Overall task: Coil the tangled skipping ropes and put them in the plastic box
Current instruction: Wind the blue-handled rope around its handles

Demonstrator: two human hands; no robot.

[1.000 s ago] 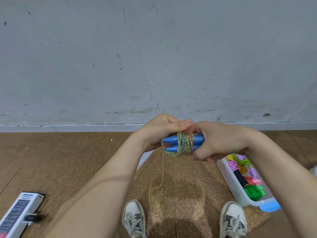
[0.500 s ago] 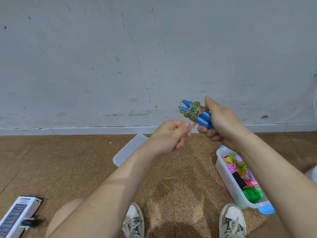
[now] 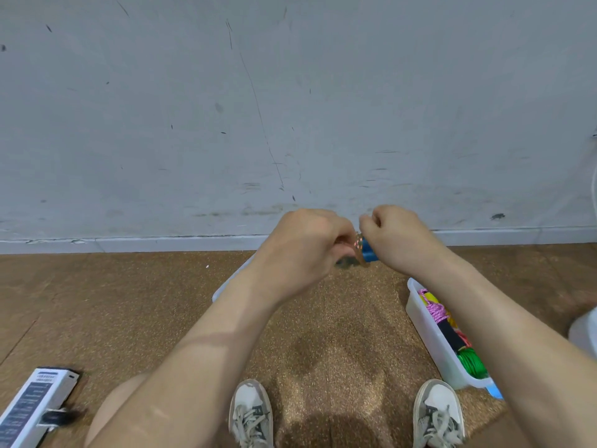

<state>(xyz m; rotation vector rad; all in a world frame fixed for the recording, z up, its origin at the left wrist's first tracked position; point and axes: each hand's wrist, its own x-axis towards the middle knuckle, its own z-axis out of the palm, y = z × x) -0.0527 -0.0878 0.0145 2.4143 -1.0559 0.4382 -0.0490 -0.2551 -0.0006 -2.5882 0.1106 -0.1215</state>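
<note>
Head cam: skipping rope [image 3: 366,252] at 12 o'clock, right hand [image 3: 399,240] fisted round it, left hand [image 3: 310,247] apparently pinching the wrap. Risk: tail slips, coil unwinds before plastic box [image 3: 423,321] at 4 o'clock.

We see both hands raised close together before the grey wall. The right hand [image 3: 399,242] grips the blue handles [image 3: 369,251] of a skipping rope [image 3: 358,246]. The left hand [image 3: 307,245], just beside it, has curled fingers at the multicoloured cord wound round those handles; the exact hold is blurred. Below the right forearm stands the plastic box [image 3: 423,324], holding pink [image 3: 436,312] and green [image 3: 471,365] coils. A clear lid [image 3: 227,284] peeks out from behind the left forearm. Far below the left hand lies a white carton [image 3: 32,405].
</note>
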